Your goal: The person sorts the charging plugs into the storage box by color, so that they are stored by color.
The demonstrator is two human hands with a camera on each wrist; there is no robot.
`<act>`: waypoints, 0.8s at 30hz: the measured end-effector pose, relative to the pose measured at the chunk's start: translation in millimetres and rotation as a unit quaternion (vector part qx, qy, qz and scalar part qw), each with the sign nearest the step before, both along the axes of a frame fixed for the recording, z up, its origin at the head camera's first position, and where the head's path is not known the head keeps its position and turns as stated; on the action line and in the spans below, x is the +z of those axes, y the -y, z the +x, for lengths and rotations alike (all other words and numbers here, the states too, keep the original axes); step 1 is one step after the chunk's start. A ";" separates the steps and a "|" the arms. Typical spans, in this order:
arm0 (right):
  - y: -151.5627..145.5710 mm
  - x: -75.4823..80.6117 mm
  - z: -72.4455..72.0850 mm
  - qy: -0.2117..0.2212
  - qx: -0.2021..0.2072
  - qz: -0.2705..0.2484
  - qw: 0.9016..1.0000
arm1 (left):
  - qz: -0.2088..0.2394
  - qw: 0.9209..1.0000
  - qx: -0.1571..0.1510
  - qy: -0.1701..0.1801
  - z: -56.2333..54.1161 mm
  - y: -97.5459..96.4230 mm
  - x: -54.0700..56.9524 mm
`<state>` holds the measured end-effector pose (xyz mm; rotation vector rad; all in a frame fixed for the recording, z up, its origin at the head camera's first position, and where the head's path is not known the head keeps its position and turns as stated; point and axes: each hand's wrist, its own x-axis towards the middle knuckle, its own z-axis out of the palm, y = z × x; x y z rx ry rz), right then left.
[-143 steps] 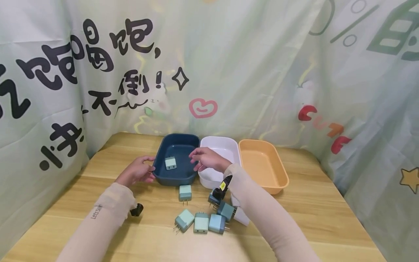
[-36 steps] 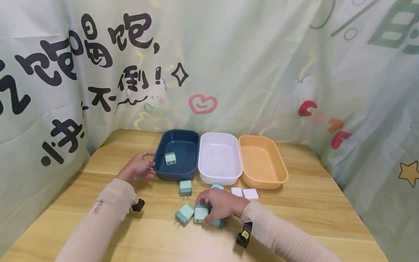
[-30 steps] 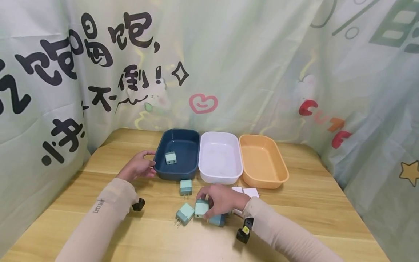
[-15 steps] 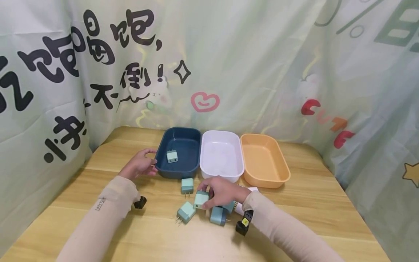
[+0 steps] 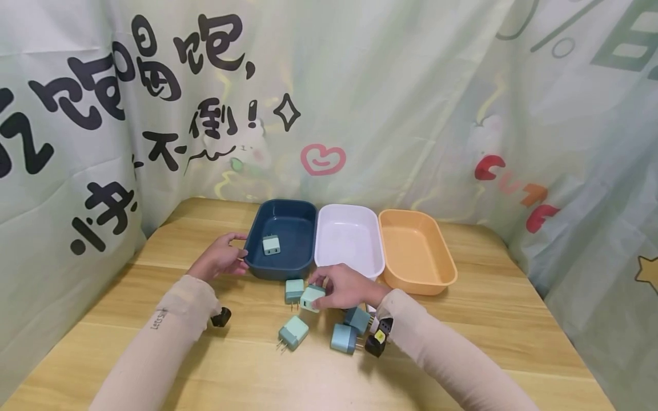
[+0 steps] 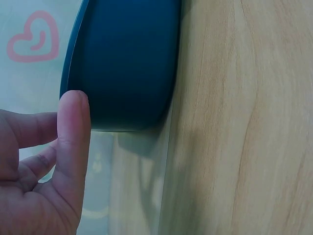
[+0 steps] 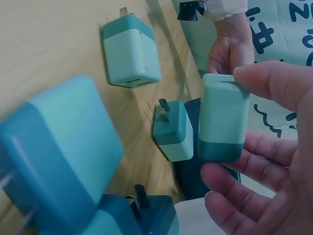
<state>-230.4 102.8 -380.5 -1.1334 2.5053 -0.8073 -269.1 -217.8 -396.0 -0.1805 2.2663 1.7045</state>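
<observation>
In the head view my right hand [image 5: 345, 286] pinches a mint-green USB charger [image 5: 312, 298] between thumb and fingers, raised over the table in front of the white tray. Up close in the right wrist view, this charger [image 7: 224, 117] has its darker end at the fingertips. My left hand [image 5: 221, 258] touches the left side of the dark blue tray [image 5: 280, 273], its thumb [image 6: 73, 132] straight against the rim. One green charger [image 5: 271, 245] lies inside that tray. Another green charger [image 5: 294, 291] sits just before it, and a third green charger [image 5: 293, 332] lies nearer me.
A white tray [image 5: 349, 212] and an orange tray [image 5: 447, 268] stand in a row to the right of the blue one. Two blue chargers [image 5: 342, 338] lie below my right hand. Something white is partly hidden behind the right wrist. A printed curtain [image 5: 401, 103] hangs behind the table.
My right hand came down from above the trays, took hold of a green charger among the others, then lifted it toward the blue tray. My left hand has stayed at the tray's side.
</observation>
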 end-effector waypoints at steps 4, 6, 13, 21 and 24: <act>1.9 4.0 -4.7 -0.001 -0.006 -0.003 1.000 | -0.001 1.000 -0.001 0.000 -0.2 0.0 0.2; 2.5 6.3 -7.1 0.000 -0.011 -0.008 1.000 | -0.001 1.000 -0.001 0.001 -0.4 0.0 0.6; 6.4 10.9 -18.1 0.029 -0.028 -0.039 0.998 | -0.001 1.000 0.003 0.006 -1.9 1.3 0.9; 12.9 9.4 -29.5 0.063 -0.046 -0.065 0.995 | 0.005 1.000 0.000 0.003 -1.3 0.1 -0.2; 15.4 9.8 -32.3 0.073 -0.047 -0.066 0.994 | 0.007 1.000 0.002 0.004 -1.3 0.3 -1.5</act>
